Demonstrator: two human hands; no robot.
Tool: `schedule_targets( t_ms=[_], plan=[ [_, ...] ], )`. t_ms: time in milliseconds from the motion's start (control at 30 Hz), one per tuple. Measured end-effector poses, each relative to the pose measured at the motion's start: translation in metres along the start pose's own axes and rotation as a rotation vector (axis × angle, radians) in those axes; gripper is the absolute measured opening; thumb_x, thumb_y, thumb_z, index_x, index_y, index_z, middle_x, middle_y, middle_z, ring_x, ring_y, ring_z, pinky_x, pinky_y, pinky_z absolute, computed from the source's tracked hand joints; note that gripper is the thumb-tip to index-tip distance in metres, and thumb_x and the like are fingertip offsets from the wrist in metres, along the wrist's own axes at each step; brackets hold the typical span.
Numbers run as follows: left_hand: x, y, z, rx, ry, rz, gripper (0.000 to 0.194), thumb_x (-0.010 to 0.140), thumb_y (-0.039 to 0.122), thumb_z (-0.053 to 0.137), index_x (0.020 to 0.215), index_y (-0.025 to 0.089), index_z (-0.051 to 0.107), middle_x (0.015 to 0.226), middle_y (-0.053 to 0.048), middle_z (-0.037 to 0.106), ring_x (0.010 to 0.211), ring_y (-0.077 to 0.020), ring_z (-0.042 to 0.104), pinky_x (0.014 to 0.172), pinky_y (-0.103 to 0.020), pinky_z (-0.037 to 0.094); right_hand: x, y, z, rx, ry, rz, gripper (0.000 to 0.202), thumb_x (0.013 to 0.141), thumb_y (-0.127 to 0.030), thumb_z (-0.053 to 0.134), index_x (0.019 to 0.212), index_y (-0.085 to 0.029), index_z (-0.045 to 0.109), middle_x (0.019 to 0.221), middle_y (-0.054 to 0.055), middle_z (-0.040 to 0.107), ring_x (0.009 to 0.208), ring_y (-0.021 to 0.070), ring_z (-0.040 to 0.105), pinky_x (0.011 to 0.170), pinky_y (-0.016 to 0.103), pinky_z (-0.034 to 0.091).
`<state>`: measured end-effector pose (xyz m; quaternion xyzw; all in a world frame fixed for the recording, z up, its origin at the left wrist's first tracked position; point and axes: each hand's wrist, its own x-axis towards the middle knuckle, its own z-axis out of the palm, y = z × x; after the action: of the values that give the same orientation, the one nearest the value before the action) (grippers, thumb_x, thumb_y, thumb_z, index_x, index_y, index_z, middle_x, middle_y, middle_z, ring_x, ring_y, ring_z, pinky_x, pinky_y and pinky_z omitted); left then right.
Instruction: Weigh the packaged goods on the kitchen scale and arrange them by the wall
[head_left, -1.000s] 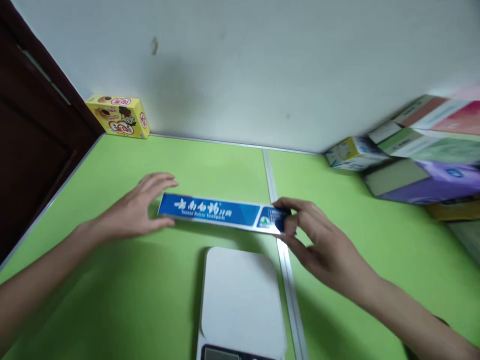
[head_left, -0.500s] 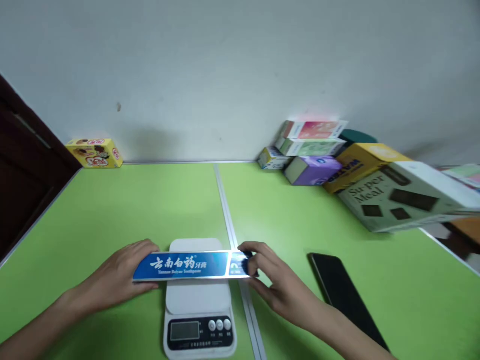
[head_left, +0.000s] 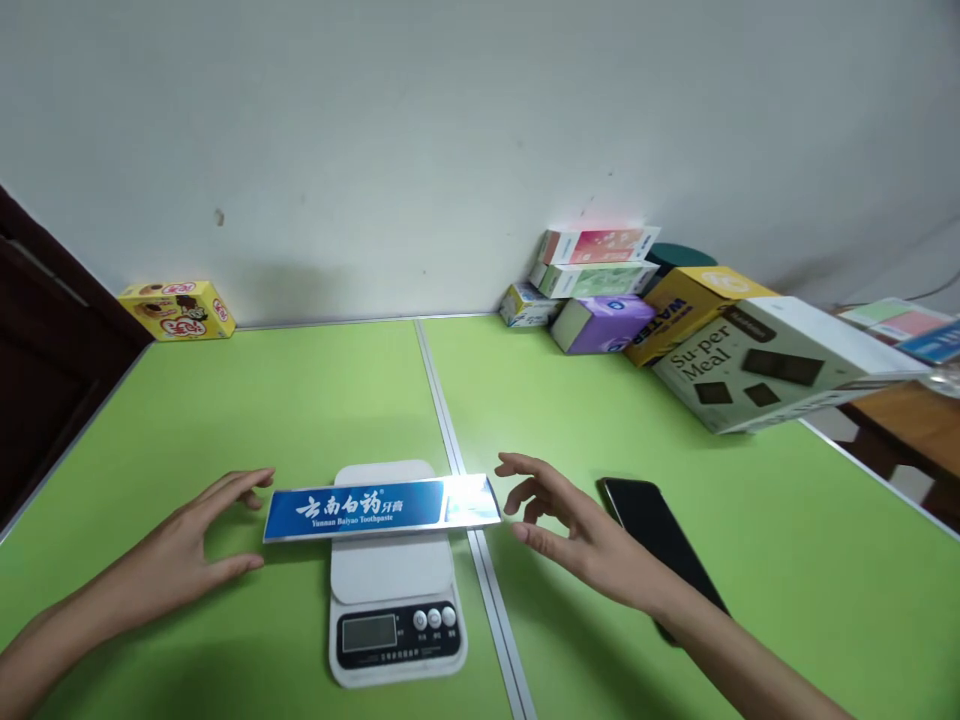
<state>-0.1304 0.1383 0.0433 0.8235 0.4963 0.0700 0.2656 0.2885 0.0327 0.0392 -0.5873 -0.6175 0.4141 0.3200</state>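
Note:
A long blue and silver toothpaste box (head_left: 382,506) lies crosswise on the white kitchen scale (head_left: 394,572), its two ends jutting out past the platform. My left hand (head_left: 199,540) is beside the box's left end, thumb and fingers apart, holding nothing. Just off the right end, my right hand (head_left: 559,525) has its fingers spread and slightly curled, also free of the box. The scale's small display looks blank, with three round buttons to its right. A black phone (head_left: 667,540) lies to the right, partly behind my right forearm.
At the back right stand a green-grey "Su-per Meal" box (head_left: 750,375), a yellow box (head_left: 686,305), a purple box (head_left: 607,323) and stacked small cartons (head_left: 596,262). A yellow snack box (head_left: 180,310) sits against the wall at back left. A metal strip (head_left: 442,400) divides the green table.
Both hands have let go of the toothpaste box and moved outward from its ends. The box now rests on the scale. The view has shifted slightly.

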Motion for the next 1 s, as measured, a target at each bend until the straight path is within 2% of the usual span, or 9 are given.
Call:
schedule_targets(
  t_ms=[100,267,400,533,633,733,867,1000],
  plan=[
    [0.005,0.010,0.001,-0.015,0.006,0.017,0.070,0.075,0.037,0.069,0.140,0.032,0.044,0.115,-0.006,0.069,0.107,-0.0253,0.067,0.093,-0.039,0.053,0.009,-0.013,0.007,-0.041,-0.070,-0.024,0.055,0.086,-0.031,0.059,0.136,-0.026,0.037,0.120,0.011,0.055,0.086,0.0176,0.061,0.073,0.036,0.057],
    [0.015,0.013,0.008,-0.024,-0.006,0.132,0.049,0.076,0.039,0.069,0.124,0.031,0.059,0.125,-0.005,0.065,0.107,-0.0252,0.066,0.093,-0.035,0.054,0.025,-0.026,0.014,-0.154,-0.147,-0.041,0.054,0.076,-0.012,0.064,0.127,-0.018,0.048,0.105,0.008,0.060,0.079,0.0160,0.059,0.073,0.034,0.053],
    [0.019,0.017,0.013,-0.010,0.026,0.197,0.042,0.079,0.043,0.065,0.119,0.030,0.060,0.122,-0.005,0.066,0.108,-0.0253,0.066,0.090,-0.033,0.055,0.025,-0.022,0.016,-0.102,-0.112,0.001,0.047,0.076,-0.012,0.066,0.120,-0.019,0.052,0.099,0.005,0.062,0.076,0.0150,0.057,0.069,0.031,0.051],
    [0.025,0.035,0.008,0.020,0.021,0.213,0.038,0.080,0.045,0.064,0.114,0.030,0.061,0.117,-0.004,0.067,0.105,-0.0255,0.066,0.088,-0.033,0.057,0.017,-0.014,0.009,-0.092,-0.094,-0.017,0.042,0.079,-0.016,0.066,0.118,-0.018,0.052,0.104,0.008,0.062,0.078,0.0164,0.057,0.070,0.033,0.050],
    [0.037,0.056,0.004,0.030,0.021,0.227,0.039,0.078,0.047,0.065,0.114,0.030,0.061,0.117,-0.003,0.067,0.105,-0.0263,0.066,0.085,-0.032,0.057,0.011,-0.005,-0.008,-0.110,-0.050,-0.081,0.040,0.081,-0.020,0.065,0.119,-0.020,0.052,0.112,0.009,0.059,0.087,0.0184,0.059,0.075,0.035,0.051],
    [0.058,0.085,0.008,-0.004,0.024,0.228,0.039,0.077,0.048,0.065,0.111,0.030,0.062,0.116,-0.003,0.068,0.103,-0.0269,0.067,0.081,-0.033,0.059,0.004,0.009,-0.030,-0.102,0.036,-0.090,0.042,0.085,-0.023,0.062,0.125,-0.022,0.051,0.120,0.010,0.056,0.095,0.0198,0.059,0.081,0.036,0.052],
    [0.094,0.135,0.027,-0.102,-0.011,0.160,0.043,0.076,0.048,0.065,0.113,0.026,0.062,0.115,-0.005,0.067,0.100,-0.0271,0.068,0.080,-0.037,0.060,-0.005,0.040,-0.058,0.011,0.196,-0.003,0.047,0.086,-0.028,0.058,0.131,-0.022,0.047,0.119,0.010,0.056,0.097,0.0199,0.060,0.086,0.039,0.052],
    [0.127,0.177,0.049,-0.245,-0.149,0.089,0.044,0.080,0.045,0.061,0.120,0.026,0.057,0.124,-0.006,0.062,0.093,-0.0237,0.070,0.077,-0.036,0.061,-0.017,0.070,-0.087,0.095,0.340,0.062,0.054,0.083,-0.033,0.060,0.133,-0.018,0.045,0.108,0.009,0.061,0.087,0.0194,0.063,0.080,0.039,0.055]
  ],
)
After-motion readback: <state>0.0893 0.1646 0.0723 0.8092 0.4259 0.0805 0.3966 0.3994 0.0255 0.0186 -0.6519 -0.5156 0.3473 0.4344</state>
